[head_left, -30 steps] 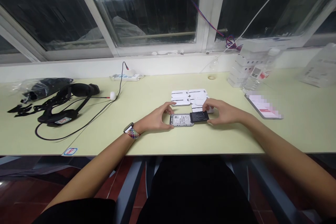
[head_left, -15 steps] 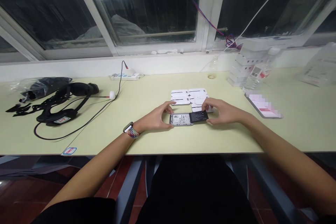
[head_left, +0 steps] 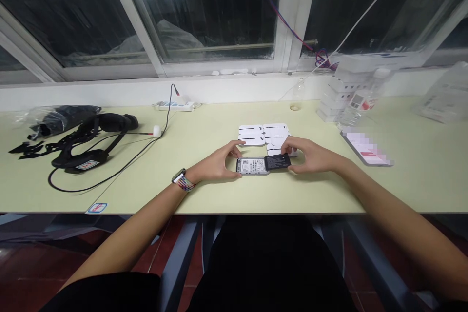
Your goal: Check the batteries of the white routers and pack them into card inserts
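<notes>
A small silver device (head_left: 251, 166) with its labelled back showing lies on the pale green table (head_left: 204, 185). My left hand (head_left: 216, 165) grips its left end between thumb and fingers. A flat black battery (head_left: 277, 162) sits tilted at the device's right end, and my right hand (head_left: 309, 155) pinches it there. Just behind both hands lie several white covers (head_left: 262, 134), flat and close together.
A black headset with straps and cable (head_left: 86, 141) lies at the left, next to a plastic bag (head_left: 54, 119). A white power strip (head_left: 174, 106) sits by the wall. White boxes and a bottle (head_left: 353, 95) stand at the right, near a phone (head_left: 366, 148).
Both hands stay on the device and the battery with almost no movement; only the view has shifted slightly.
</notes>
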Demonstrator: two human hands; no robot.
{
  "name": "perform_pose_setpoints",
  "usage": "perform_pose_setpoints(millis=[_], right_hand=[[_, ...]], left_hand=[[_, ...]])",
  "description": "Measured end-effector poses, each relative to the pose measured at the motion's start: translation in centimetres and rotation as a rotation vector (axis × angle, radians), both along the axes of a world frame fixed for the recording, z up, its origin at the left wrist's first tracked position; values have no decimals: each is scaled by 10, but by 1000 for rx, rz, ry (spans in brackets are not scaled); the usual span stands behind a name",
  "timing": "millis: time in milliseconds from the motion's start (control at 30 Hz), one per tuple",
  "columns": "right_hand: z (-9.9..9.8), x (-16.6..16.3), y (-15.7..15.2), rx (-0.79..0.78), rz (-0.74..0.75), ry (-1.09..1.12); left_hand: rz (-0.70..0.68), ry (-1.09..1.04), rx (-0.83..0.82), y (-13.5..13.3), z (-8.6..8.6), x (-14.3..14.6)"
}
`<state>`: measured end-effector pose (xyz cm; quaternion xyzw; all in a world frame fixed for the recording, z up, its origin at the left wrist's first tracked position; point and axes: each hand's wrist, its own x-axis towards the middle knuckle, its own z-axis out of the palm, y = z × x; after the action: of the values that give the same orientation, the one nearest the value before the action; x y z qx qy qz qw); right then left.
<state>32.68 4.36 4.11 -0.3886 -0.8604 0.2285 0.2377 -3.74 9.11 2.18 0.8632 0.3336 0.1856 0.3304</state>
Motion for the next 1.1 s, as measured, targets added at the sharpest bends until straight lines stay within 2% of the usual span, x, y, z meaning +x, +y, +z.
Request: perform_pose_setpoints(millis=[400,567,867,1100], right_hand=[[-1,1,0,44,13,26],[-4,-6,0,86,3,186],[-15,-40,5,-148,32,550],[-4,-58,11,-33,49,416]], left_hand=[[-17,7,18,0,2,0],[-8,10,23,0,1,1],[-22,-5,45,2,-4,-1],[-4,5,30,-2,1,0]])
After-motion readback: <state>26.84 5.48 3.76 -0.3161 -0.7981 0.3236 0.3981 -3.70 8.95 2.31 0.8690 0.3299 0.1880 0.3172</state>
